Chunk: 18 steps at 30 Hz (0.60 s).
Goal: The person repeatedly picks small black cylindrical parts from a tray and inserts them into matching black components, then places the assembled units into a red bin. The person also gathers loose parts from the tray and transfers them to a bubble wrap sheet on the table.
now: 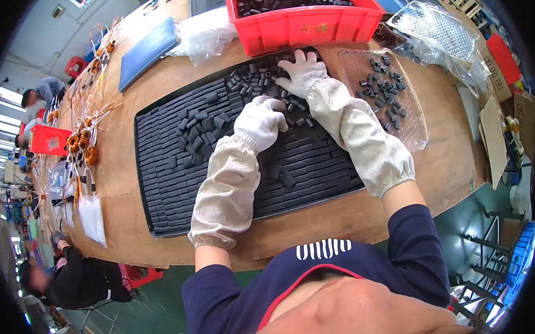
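I see left hand (259, 120) curled over black blocks (206, 128) on tray (145, 161), grip unclear; right hand (303, 70) fingers spread wide on loose pile (253, 80).

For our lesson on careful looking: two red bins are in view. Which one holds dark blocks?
The large red bin at the table's far edge, just beyond the right hand. The small red bin far left shows no such blocks.

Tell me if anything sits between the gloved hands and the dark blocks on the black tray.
Nothing visible does. The left hand and right hand both rest directly on the loose dark blocks on the black tray.
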Each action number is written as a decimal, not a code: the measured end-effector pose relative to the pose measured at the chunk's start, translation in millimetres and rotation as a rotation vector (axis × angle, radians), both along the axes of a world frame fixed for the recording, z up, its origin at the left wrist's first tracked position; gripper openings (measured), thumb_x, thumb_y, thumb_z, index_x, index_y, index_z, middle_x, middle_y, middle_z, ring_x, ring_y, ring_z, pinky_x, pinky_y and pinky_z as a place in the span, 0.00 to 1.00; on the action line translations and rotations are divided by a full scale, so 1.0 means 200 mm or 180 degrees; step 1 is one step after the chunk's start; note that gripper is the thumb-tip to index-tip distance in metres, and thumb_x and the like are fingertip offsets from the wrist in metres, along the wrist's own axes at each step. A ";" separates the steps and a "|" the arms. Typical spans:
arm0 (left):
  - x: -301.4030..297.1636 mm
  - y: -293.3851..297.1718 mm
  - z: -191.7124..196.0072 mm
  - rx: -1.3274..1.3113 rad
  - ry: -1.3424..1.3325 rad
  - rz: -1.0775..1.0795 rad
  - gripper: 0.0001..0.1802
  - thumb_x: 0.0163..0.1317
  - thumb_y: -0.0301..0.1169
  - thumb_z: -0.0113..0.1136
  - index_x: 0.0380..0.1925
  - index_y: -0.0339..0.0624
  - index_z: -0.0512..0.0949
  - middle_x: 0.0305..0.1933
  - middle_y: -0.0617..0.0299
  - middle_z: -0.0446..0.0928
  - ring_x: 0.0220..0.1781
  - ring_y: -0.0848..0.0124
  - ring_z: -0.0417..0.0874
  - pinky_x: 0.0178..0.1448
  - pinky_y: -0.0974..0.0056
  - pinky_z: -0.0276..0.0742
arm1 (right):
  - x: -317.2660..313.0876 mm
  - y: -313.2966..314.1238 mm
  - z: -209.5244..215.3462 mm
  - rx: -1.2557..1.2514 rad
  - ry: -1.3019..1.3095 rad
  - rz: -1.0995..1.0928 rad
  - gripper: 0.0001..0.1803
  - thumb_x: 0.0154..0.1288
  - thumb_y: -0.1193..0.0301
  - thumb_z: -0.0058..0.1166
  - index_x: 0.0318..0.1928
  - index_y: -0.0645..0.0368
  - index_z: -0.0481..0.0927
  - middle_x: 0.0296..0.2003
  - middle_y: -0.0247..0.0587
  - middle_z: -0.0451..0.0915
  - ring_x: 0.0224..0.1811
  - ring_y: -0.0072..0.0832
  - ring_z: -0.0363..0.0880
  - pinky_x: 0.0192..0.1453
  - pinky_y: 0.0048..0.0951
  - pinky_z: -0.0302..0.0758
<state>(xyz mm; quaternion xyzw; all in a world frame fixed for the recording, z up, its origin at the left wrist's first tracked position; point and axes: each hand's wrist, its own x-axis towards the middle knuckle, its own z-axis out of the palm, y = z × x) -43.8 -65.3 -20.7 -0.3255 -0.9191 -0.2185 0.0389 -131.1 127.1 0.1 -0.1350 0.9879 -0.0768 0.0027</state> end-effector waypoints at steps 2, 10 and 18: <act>0.00 0.00 -0.01 0.0024 -0.0052 0.0025 0.12 0.51 0.22 0.61 0.27 0.56 0.88 0.57 0.64 0.82 0.67 0.53 0.76 0.68 0.53 0.75 | -0.04 0.03 -0.05 -0.0239 -0.0073 0.0102 0.28 0.68 0.49 0.58 0.66 0.39 0.77 0.67 0.55 0.68 0.68 0.60 0.70 0.68 0.55 0.75; 0.00 0.00 -0.01 0.0081 -0.0077 0.0028 0.13 0.52 0.21 0.60 0.28 0.56 0.87 0.56 0.63 0.82 0.67 0.53 0.76 0.68 0.52 0.74 | -0.12 0.13 -0.16 -0.1210 0.0301 0.0042 0.21 0.63 0.58 0.65 0.56 0.46 0.82 0.52 0.50 0.80 0.56 0.48 0.83 0.62 0.45 0.80; -0.08 -0.01 -0.01 0.1196 0.0878 0.0034 0.14 0.60 0.22 0.62 0.45 0.50 0.85 0.46 0.57 0.85 0.54 0.52 0.84 0.59 0.53 0.80 | 0.06 0.66 0.03 -0.1546 0.1047 0.0020 0.15 0.62 0.63 0.65 0.49 0.48 0.83 0.43 0.48 0.82 0.50 0.50 0.83 0.55 0.45 0.80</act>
